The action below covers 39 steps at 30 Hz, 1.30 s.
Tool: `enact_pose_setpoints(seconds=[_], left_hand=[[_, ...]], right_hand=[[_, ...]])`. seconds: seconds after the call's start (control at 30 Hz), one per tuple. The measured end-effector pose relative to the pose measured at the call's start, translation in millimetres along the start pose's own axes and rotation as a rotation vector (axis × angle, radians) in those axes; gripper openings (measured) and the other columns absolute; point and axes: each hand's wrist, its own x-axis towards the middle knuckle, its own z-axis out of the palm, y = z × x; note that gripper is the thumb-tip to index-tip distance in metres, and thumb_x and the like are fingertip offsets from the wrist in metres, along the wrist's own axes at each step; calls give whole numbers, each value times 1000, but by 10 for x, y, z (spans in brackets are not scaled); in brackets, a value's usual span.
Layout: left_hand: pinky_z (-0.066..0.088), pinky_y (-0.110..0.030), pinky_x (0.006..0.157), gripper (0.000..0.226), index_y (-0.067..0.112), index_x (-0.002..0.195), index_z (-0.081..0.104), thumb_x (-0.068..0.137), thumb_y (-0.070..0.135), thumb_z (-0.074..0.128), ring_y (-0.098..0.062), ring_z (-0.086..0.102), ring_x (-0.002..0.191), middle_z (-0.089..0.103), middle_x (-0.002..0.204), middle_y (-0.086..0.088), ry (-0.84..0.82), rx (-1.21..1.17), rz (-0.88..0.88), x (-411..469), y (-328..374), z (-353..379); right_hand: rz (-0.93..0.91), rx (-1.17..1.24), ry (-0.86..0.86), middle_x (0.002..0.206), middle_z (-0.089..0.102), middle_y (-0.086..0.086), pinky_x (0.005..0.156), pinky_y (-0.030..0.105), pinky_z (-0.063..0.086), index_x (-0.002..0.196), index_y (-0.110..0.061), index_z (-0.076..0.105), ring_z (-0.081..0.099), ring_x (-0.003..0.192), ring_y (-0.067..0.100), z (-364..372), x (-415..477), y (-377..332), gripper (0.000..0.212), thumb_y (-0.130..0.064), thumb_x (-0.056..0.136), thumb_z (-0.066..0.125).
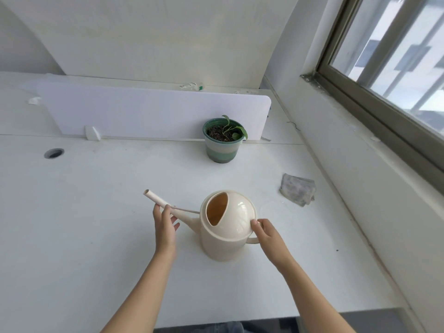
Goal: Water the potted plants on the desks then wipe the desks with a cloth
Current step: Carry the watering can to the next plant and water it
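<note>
white divider panel (pixel 153 111) standing across centre frame | round cable hole (pixel 54 153) lying at left | window (pixel 394 56) filling upper right | small bottle (pixel 192 86) lying behind divider panel

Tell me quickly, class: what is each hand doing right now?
Left hand: open, fingers resting against the spout, not closed around it.
Right hand: closed on the handle of the watering can.
</note>
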Motion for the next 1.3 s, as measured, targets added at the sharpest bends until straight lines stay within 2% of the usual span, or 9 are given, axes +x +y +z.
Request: enact_pose_setpoints(seconds=[0.1, 0.3, 0.4, 0.57, 0.73, 0.83, 1.0, 1.13, 1.3], left_hand=[[35, -36, 96, 47, 30, 144, 21, 98, 26, 31, -30, 47, 123, 39, 139, -5, -47, -72, -36, -32, -5, 21], [35, -34, 93, 43, 31, 140, 31, 97, 31, 30, -25, 51, 103, 47, 107, 0, -35, -178, -14, -174, 85, -14], [34, -34, 94, 44, 29, 139, 34, 95, 37, 33, -22, 53, 95, 52, 96, 5, 6, -209, 16, -357, 160, -87], [40, -39, 97, 52, 21, 141, 33, 94, 44, 35, -20, 56, 96, 56, 104, 3, 129, -319, 91, -911, 325, -279], [41, -38, 90, 27, 29, 110, 49, 95, 45, 34, -22, 54, 96, 58, 101, 6, 285, -404, 175, -1609, 458, -504], [43, -35, 85, 28, 30, 115, 46, 96, 45, 33, -21, 55, 95, 58, 101, 7, 354, -407, 237, -1977, 479, -680], [43, -35, 86, 35, 27, 117, 53, 97, 43, 30, -22, 55, 100, 60, 97, 8, 479, -395, 302, -2544, 412, -1120], [42, -36, 85, 30, 31, 93, 56, 97, 44, 29, -22, 51, 103, 58, 96, 8, 620, -443, 300, -2852, 426, -1451], [38, -40, 96, 27, 38, 89, 52, 97, 43, 27, -23, 49, 110, 54, 107, 6, 715, -516, 317, -3133, 471, -1965]], right_hand=[[42, -45, -50, 86, 50, 0, 68, 22, 37, 92, -5, 52, 47, 82, 16, -53, 37, -27, 36, -40, 91, 44], [29, -10, -130, 82, 38, 7, 59, 23, 28, 80, -9, 44, 33, 72, 16, -140, -68, -89, 31, -39, 89, 50], [-4, 25, -155, 79, 39, 7, 59, 24, 27, 77, -9, 45, 34, 69, 15, -197, -200, -102, 32, -38, 87, 54], [-48, 28, -287, 77, 42, 8, 59, 21, 30, 75, -7, 48, 36, 65, 13, -330, -489, -274, 32, -36, 85, 57], [-83, 31, -425, 74, 44, 8, 59, 15, 37, 70, -8, 49, 40, 64, 13, -374, -828, -445, 32, -35, 84, 59], [-98, 39, -514, 69, 46, 6, 64, 20, 35, 65, -10, 49, 43, 65, 13, -323, -1017, -488, 36, -39, 81, 63], [-86, 46, -672, 68, 47, 6, 65, 22, 34, 64, -10, 49, 44, 66, 15, -10, -1322, -479, 33, -34, 81, 62], [-73, 15, -792, 61, 50, 1, 67, 22, 35, 62, -11, 49, 49, 60, 8, 338, -1564, -502, 32, -34, 81, 62], [-98, -30, -889, 55, 51, -5, 62, 21, 35, 62, -12, 48, 49, 48, 2, 855, -1876, -581, 33, -35, 80, 63]])
